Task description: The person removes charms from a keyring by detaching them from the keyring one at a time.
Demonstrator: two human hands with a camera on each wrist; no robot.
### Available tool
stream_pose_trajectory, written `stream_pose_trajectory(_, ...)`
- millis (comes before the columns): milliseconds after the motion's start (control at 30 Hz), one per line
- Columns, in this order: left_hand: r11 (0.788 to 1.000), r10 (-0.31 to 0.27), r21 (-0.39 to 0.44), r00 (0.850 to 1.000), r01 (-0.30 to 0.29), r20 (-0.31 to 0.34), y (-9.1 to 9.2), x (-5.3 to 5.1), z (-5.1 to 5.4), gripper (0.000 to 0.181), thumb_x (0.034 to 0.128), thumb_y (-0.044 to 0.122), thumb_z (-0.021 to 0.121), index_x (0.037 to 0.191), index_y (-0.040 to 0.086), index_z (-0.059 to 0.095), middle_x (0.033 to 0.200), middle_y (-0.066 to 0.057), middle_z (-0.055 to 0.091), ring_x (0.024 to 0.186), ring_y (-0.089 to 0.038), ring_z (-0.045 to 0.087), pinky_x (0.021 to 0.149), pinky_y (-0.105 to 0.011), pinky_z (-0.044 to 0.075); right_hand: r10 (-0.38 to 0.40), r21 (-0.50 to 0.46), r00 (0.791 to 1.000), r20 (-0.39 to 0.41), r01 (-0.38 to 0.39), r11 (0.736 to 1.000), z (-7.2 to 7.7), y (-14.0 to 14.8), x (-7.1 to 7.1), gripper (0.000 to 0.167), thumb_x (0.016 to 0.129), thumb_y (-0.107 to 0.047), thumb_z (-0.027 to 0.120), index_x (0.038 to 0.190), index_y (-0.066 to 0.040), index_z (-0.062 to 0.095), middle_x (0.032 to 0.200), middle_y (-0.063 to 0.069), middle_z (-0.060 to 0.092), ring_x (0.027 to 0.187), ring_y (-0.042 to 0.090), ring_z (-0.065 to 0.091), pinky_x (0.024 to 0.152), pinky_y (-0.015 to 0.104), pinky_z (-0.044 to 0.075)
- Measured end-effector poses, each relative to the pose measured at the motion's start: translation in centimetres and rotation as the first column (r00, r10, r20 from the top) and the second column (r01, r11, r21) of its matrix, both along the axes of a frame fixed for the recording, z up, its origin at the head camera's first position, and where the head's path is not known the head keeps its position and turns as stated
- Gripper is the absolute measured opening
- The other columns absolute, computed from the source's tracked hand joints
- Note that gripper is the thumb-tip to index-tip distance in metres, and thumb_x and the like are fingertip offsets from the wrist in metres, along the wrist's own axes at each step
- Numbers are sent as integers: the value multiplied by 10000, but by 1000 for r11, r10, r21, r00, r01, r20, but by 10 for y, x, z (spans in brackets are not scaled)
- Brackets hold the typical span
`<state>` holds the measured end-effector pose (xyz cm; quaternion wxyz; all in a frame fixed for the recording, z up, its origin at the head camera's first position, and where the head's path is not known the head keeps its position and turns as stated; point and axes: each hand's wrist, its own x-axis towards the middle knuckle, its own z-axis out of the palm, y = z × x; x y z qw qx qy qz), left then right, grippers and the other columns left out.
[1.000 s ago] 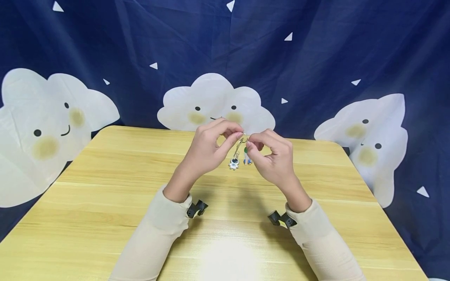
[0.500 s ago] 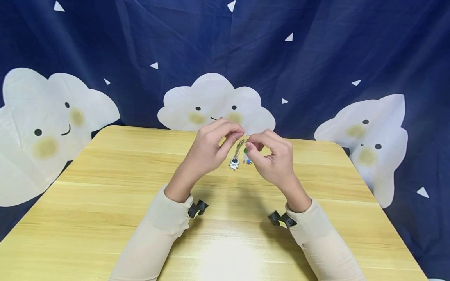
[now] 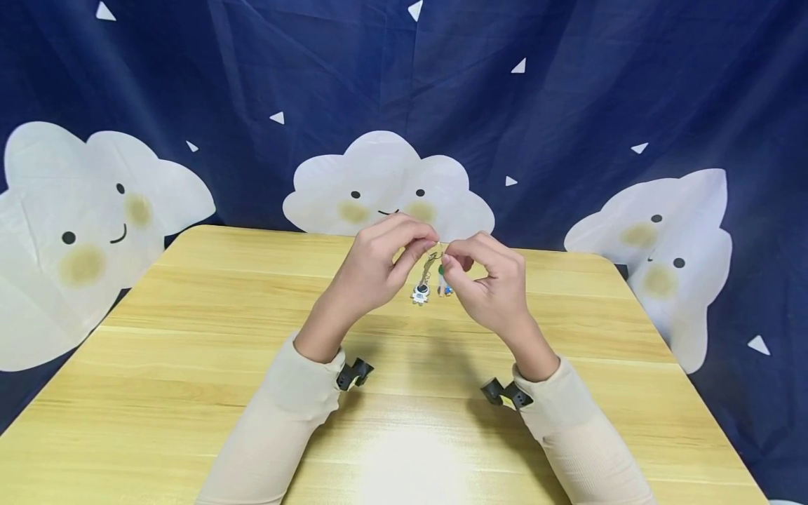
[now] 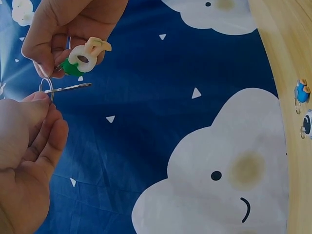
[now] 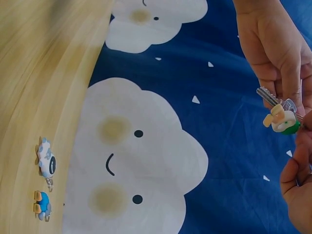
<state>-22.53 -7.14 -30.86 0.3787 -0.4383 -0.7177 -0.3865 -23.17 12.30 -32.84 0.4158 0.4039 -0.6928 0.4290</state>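
My left hand (image 3: 379, 263) pinches a metal key ring (image 4: 47, 87) between thumb and fingers. A silver key (image 5: 267, 95) hangs from this ring. Facing it, my right hand (image 3: 494, 279) pinches the metal loop of a small keychain charm (image 4: 83, 59) with a green top, a white body and cream parts below. The fingertips of both hands are close together over the far part of the table. In the left wrist view the ring and the charm's loop meet by the right fingertips; whether they are linked is too small to tell.
On the wooden table (image 3: 252, 337) lie a white astronaut charm (image 3: 419, 294) and a blue figure charm (image 5: 43, 203), each with a small metal ring. Behind the table's far edge hangs a dark blue curtain (image 3: 404, 84) with white clouds.
Both hands stay almost in place. The hanging key has turned slightly, showing more of its flat side, and the left fingertips have shifted a little to the right.
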Motion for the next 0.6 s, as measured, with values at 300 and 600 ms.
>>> stream_pose_trajectory(300,1000,0,-16,1000,0,4,-1,0,0,52,952,-11,691,987,-2,728,943,-91,710,897,-193,665,828,-270,537,4,-6,1000,8,-4,1000,0,-1,1,138,875,-100,619,787,-65,719,658,-4,585,632,137,516,592,218,380)
stream_pose_trajectory(600,1000,1,-29,1000,-1,3,-2,0,0,53,948,-12,691,978,5,732,935,-87,715,892,-193,664,814,-273,536,1,10,1000,0,-1,1000,0,-2,2,145,881,-100,614,790,-66,722,660,-3,591,626,149,521,586,221,374)
